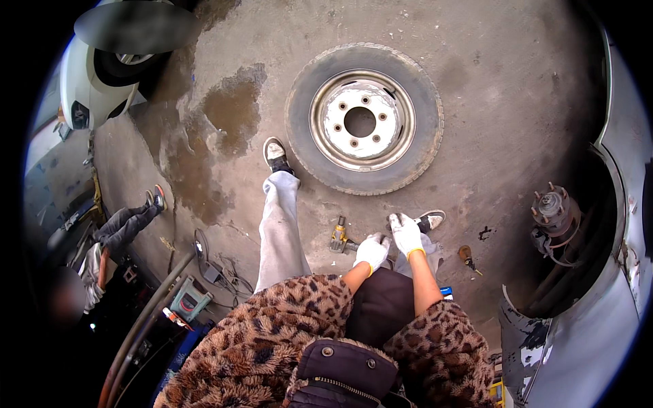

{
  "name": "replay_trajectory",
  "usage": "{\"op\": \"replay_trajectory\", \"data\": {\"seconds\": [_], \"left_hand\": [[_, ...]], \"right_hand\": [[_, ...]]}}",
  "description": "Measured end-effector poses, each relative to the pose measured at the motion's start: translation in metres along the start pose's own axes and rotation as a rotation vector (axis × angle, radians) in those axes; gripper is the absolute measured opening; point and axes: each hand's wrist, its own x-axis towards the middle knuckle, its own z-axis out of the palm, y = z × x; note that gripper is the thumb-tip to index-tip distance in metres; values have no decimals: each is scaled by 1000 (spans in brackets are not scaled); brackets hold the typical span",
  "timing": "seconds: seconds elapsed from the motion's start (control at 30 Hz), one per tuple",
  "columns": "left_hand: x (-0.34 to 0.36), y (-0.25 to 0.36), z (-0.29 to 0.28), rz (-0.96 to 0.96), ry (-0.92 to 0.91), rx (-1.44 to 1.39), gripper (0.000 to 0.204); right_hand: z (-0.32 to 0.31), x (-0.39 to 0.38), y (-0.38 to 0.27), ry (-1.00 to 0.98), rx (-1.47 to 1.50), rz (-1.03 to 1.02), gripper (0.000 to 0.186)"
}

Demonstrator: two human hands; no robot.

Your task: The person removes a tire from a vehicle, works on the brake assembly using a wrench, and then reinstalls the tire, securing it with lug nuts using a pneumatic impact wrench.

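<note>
My left hand [371,253] and my right hand [407,234], both in white gloves with yellow cuffs, are close together in front of my right leg, fingers curled. What they hold, if anything, is too small or hidden to make out. Beside my left hand, a yellow and grey power tool [338,234] lies on the floor. A wooden-handled tool [466,256] is to the right of my right hand. Beyond my feet, a large wheel with a grey tyre [306,129] and white, six-holed rim [374,136] lies flat.
A silver vehicle body [615,285] with an exposed wheel hub [552,207] is at my right. A white car [92,92] stands upper left, near wet stains [231,102]. Another person [119,228] is at the left, near hoses [160,292], cables [218,275] and a green-grey device [190,299].
</note>
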Motion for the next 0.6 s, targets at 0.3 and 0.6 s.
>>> {"op": "replay_trajectory", "data": {"seconds": [0.3,0.6], "left_hand": [[129,-164,-240,-417,236,-775,27],[87,-213,-248,-357,-68,-667,44]], "right_hand": [[130,250,-183,630,-295,-54,51],[107,280,-227,273,-41,47,64]]}}
